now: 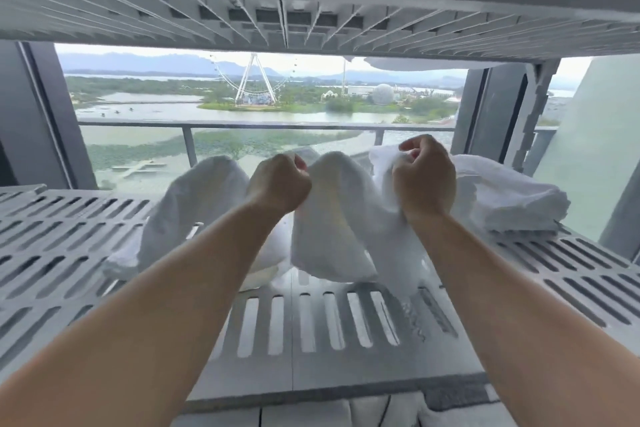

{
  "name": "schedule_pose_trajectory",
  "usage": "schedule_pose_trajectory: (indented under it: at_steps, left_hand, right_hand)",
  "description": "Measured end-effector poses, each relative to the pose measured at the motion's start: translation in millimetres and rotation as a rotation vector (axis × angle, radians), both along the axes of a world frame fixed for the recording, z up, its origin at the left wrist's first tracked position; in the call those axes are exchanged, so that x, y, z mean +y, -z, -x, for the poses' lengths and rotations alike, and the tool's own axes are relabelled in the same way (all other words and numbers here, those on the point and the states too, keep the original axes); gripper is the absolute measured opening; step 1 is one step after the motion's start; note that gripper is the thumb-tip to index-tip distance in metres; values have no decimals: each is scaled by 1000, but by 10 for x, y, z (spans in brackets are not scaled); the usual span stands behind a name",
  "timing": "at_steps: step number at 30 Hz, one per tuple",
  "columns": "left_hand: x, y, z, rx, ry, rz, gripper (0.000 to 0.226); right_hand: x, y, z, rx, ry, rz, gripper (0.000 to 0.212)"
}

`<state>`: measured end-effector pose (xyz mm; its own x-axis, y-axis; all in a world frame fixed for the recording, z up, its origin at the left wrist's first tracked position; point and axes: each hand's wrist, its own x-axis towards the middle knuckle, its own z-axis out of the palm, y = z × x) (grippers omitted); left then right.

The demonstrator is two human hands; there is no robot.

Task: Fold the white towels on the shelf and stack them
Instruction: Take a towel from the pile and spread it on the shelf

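Note:
Both my hands hold one white towel [332,218] up above the slotted grey shelf [69,236]. My left hand [280,180] grips its top edge on the left, and my right hand [424,177] grips the top edge on the right. The cloth sags between them and hangs down to the shelf. Another loose white towel [194,204] lies crumpled behind my left forearm. A folded white towel [502,198] rests on the shelf to the right of my right hand.
An upper slotted shelf [311,17] hangs close overhead. Grey shelf posts [498,114] stand at the back right and left. Behind the shelf is a window with a balcony rail [242,125]. More white cloth shows below the shelf's front edge [346,412].

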<state>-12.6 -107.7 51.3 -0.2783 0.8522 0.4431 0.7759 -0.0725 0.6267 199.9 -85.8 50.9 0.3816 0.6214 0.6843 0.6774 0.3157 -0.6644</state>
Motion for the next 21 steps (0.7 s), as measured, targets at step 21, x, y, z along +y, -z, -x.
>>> schedule_pose_trajectory:
  at_steps: [21]
  left_hand:
    - [243, 187, -849, 117, 197, -42, 21]
  right_hand:
    - [73, 243, -778, -197, 60, 232, 21]
